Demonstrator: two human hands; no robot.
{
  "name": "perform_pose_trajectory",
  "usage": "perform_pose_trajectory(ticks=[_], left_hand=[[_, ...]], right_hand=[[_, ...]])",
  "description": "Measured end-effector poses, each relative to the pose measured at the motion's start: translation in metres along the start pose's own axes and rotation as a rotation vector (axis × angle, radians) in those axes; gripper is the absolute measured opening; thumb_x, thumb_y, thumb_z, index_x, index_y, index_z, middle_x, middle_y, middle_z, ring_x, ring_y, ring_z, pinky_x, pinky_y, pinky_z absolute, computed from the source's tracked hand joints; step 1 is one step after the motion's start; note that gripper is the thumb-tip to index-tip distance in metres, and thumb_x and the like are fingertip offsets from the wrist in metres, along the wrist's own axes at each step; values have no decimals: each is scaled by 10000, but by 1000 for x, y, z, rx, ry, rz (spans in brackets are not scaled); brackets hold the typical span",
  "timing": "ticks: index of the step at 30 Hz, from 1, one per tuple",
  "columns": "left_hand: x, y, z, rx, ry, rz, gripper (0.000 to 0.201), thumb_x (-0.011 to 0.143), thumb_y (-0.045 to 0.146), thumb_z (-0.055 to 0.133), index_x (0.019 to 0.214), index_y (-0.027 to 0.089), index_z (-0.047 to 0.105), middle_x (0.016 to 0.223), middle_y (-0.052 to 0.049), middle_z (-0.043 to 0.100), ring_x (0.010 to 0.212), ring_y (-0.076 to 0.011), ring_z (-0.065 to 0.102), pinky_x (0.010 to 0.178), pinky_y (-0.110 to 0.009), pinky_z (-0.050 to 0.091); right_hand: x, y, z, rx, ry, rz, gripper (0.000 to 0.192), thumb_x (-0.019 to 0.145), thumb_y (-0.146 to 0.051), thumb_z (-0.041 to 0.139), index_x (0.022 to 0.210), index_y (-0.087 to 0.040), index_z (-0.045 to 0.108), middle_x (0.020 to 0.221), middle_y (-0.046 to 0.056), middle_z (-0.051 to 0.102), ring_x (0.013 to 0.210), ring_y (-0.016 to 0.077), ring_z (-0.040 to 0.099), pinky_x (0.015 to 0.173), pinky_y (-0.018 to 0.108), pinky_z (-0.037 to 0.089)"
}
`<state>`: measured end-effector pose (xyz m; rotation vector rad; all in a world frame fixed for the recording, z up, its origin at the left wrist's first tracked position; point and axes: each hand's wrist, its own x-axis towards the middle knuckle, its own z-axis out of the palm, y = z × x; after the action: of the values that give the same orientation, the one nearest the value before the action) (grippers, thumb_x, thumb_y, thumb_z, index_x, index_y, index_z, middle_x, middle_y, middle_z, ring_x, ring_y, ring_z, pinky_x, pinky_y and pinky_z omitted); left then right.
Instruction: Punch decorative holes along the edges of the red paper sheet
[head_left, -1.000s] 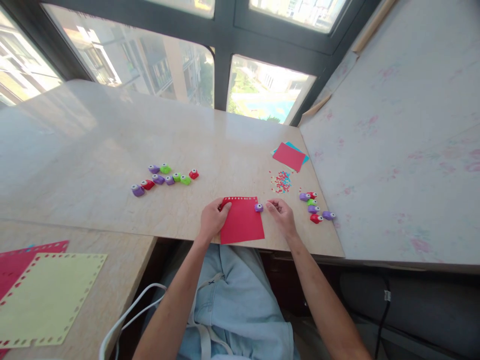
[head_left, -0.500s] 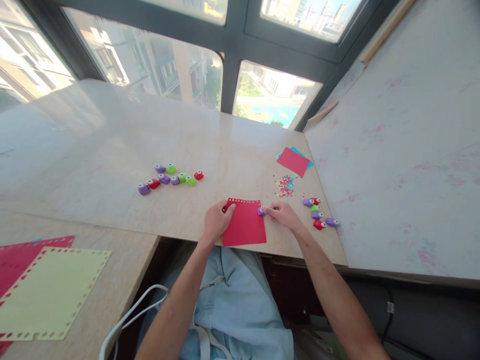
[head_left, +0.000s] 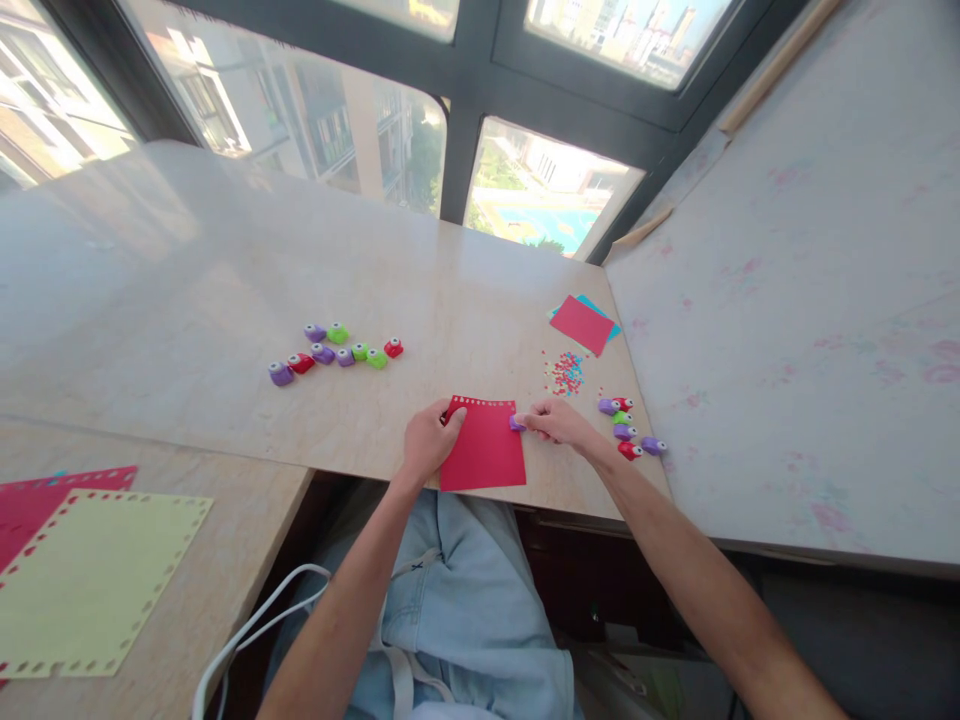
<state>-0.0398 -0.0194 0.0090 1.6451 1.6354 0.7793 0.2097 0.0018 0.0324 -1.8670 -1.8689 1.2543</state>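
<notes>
Nearest the camera, a lap in light blue denim (head_left: 480, 600) is seen under the table edge, with a white cable (head_left: 247, 640) looping at the left. On the lower side table, a pale yellow sheet with a punched border (head_left: 90, 580) is laid over a red punched sheet (head_left: 30, 500).

At the near edge of the marble table (head_left: 225, 300), a red paper sheet (head_left: 484, 455) is pinned flat by the left hand (head_left: 429, 438), palm and fingers pressed on its left side. A row of small holes is already cut along the sheet's far edge. At the sheet's right edge, a small purple paper punch (head_left: 516, 423) is pinched by the fingertips of the right hand (head_left: 559, 422); it appears to be seated over the paper's edge, though the slot itself cannot be made out.

Just right of that hand, a cluster of spare punches (head_left: 626, 428) is lying. Beyond it, a scatter of punched confetti (head_left: 566, 370) is spread, and farther still a red sheet stacked on a blue one (head_left: 583, 322). To the left, a second group of punches (head_left: 334, 352) is strung in a line.

A risk is judged here: with the sheet overhanging the table edge and held on one side only, it could be skewed under pressure, and the next hole could be set out of line.
</notes>
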Motion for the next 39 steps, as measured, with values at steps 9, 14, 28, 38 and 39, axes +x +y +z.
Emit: perform_pose_trajectory(ticks=[9, 14, 28, 38, 39], left_hand=[[-1, -1, 0, 1, 4, 27, 287, 881, 411, 476, 796, 190, 639, 717, -32, 656, 640, -163, 549, 587, -261, 324], [-5, -2, 1, -3, 50, 57, 283, 887, 396, 481, 813, 185, 654, 730, -38, 664, 643, -160, 546, 593, -264, 329], [-13, -8, 1, -194, 146, 85, 263, 883, 372, 489, 762, 168, 603, 679, 2, 604, 627, -128, 509, 607, -238, 367], [-15, -16, 0, -380, 155, 91, 267, 862, 393, 535, 758, 158, 608, 675, 2, 610, 635, -128, 522, 588, -223, 394], [-15, -16, 0, -393, 161, 87, 267, 858, 393, 541, 755, 158, 611, 673, 3, 609, 631, -127, 521, 586, -222, 396]], right_hand=[[-3, 2, 5, 143, -6, 73, 441, 721, -557, 666, 553, -185, 502, 433, -50, 484, 345, 61, 365, 338, 191, 241], [-11, 2, 11, 307, 22, 106, 477, 690, -594, 699, 569, -178, 500, 478, -32, 524, 367, 73, 469, 343, 178, 308], [-19, 11, 46, 546, 624, 32, 389, 743, -536, 657, 644, -191, 507, 538, -38, 470, 421, 88, 400, 396, 227, 425], [-11, 24, 64, 261, 879, -244, 537, 754, -524, 682, 1142, -164, 589, 938, 47, 546, 660, 135, 504, 667, 300, 497], [-9, 25, 64, 182, 849, -267, 510, 755, -518, 687, 1120, -169, 617, 974, 62, 544, 680, 144, 514, 701, 318, 500]])
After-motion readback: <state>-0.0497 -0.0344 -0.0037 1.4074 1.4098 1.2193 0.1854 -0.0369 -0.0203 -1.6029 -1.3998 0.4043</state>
